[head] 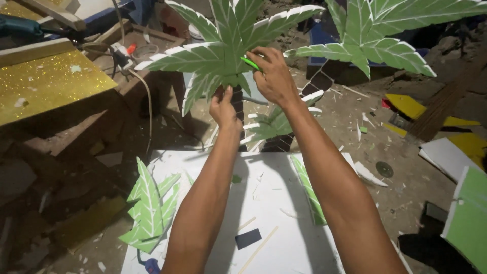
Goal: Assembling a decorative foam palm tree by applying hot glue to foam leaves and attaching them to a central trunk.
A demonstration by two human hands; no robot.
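Note:
I hold up a foam palm tree [213, 56] with green, white-edged leaves and a dark checked trunk. My left hand [223, 106] grips the trunk just under the crown. My right hand [274, 76] presses on the crown's centre and pinches a small bright green piece [250, 63] against the leaves. A single long green leaf [309, 190] lies on the white board [264, 172] below, beside my right forearm.
A second palm tree [375, 35] stands at the back right, a smaller one [269, 127] behind the board. Spare green leaves [149, 208] hang off the board's left edge. A gold glitter sheet [45, 86] lies left; yellow and green foam scraps litter the dirt floor at right.

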